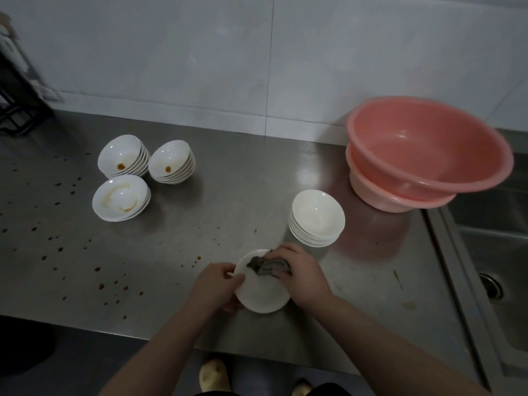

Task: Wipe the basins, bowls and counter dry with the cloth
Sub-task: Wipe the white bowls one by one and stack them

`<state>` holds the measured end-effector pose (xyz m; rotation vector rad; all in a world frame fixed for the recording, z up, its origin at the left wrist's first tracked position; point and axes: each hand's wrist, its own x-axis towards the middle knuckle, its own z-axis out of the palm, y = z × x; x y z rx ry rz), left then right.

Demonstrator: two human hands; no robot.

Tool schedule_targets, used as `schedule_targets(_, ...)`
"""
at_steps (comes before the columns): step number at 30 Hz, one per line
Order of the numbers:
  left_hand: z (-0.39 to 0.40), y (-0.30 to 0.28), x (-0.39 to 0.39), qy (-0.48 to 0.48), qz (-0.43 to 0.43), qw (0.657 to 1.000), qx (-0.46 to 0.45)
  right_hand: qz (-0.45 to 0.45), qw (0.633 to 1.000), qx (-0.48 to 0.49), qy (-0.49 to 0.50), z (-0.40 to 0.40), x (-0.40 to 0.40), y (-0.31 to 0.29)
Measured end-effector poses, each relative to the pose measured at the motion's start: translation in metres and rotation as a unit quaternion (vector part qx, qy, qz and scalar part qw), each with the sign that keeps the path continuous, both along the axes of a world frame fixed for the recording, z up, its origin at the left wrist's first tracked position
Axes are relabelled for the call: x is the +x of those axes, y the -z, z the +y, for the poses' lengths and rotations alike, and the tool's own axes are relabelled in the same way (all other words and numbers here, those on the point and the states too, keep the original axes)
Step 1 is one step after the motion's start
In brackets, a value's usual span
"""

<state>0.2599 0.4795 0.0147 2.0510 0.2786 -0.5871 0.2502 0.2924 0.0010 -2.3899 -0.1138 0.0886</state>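
Nearest to the camera, a white bowl (261, 292) is held just above the front part of the steel tabletop (228, 212). Its left rim is grasped by the left hand (217, 284), with the thumb laid over the edge. A grey cloth (267, 265) is clenched in the grip of the right hand (300, 277) and is pressed against the far inner side of this bowl. Left of the hands, many brown drops (100, 281) are scattered on the tabletop. Just beyond the right hand, a stack of clean-looking white bowls (317, 218) is placed. Further away on the left, three more stacks are seen close together: the near stack (121, 198) has brown smears in its top bowl, and the two stacks behind it (124, 157) (171, 161) each show a small brown spot. At the far right, two pink basins (425, 150) are nested, the upper one tilted, near the tiled wall (200, 52). A sink (497, 267) is seen at the right edge.
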Motion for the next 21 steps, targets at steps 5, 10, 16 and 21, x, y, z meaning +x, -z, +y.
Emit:
schedule_targets(5, -0.003, 0.01, -0.006, -0.087, 0.027, 0.994, -0.068, -0.009, 0.99, 0.094, 0.103, 0.001, -0.013, 0.003)
schedule_targets(10, -0.008, 0.011, -0.021, -0.262, 0.058, 0.943, -0.195, -0.027, 0.969, 0.179, 0.169, 0.003, -0.032, -0.001)
schedule_targets(16, -0.015, -0.004, -0.006, -0.309, 0.022, 0.916, -0.255, -0.049, 0.949, 0.249, 0.189, 0.012, -0.018, -0.016)
schedule_targets(21, -0.026, -0.021, 0.03, -0.303, 0.002, 0.91, -0.282, -0.092, 0.933, 0.28, 0.206, 0.014, -0.002, -0.035)
